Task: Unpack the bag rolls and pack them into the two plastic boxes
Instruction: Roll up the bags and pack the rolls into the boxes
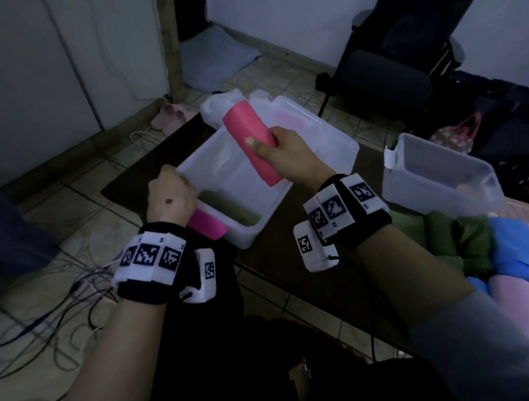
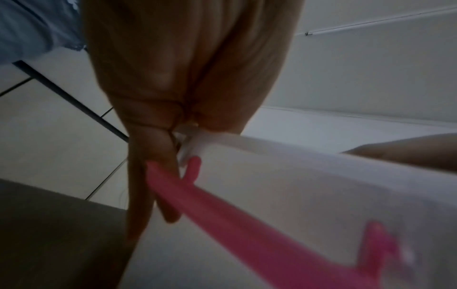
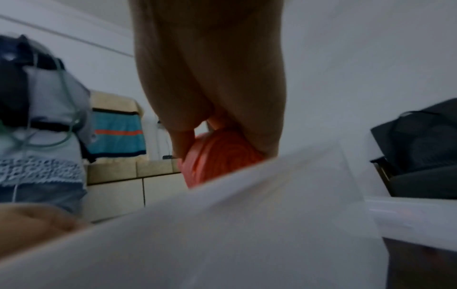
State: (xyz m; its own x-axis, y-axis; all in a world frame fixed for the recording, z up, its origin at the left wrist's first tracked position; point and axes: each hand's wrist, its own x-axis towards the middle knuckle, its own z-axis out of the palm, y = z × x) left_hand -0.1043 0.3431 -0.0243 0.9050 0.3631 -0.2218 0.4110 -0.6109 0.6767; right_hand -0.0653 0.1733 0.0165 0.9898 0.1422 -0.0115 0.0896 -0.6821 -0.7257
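Note:
My right hand (image 1: pixel 279 151) grips a pink bag roll (image 1: pixel 248 133) slanted in the air over the large clear plastic box (image 1: pixel 256 230) at the middle of the low table. The right wrist view shows the roll's end (image 3: pixel 220 156) between thumb and fingers (image 3: pixel 183 140), just above the box wall (image 3: pixel 247 224). My left hand (image 1: pixel 172 190) holds the box's near left rim; its fingers (image 2: pixel 153 125) pinch the white rim (image 2: pixel 195 136) above a pink latch (image 2: pixel 222 205). A dark green roll (image 1: pixel 229 212) lies inside along the near wall. The second clear box (image 1: pixel 440 174) stands to the right.
Green, blue and pale pink rolls (image 1: pixel 473 252) are heaped at the table's right edge. A white plastic bag (image 1: pixel 215 107) and a clear lid (image 1: pixel 315 126) lie behind the large box. A dark office chair (image 1: pixel 393 69) stands beyond; cables (image 1: pixel 55 312) trail over the tiled floor on the left.

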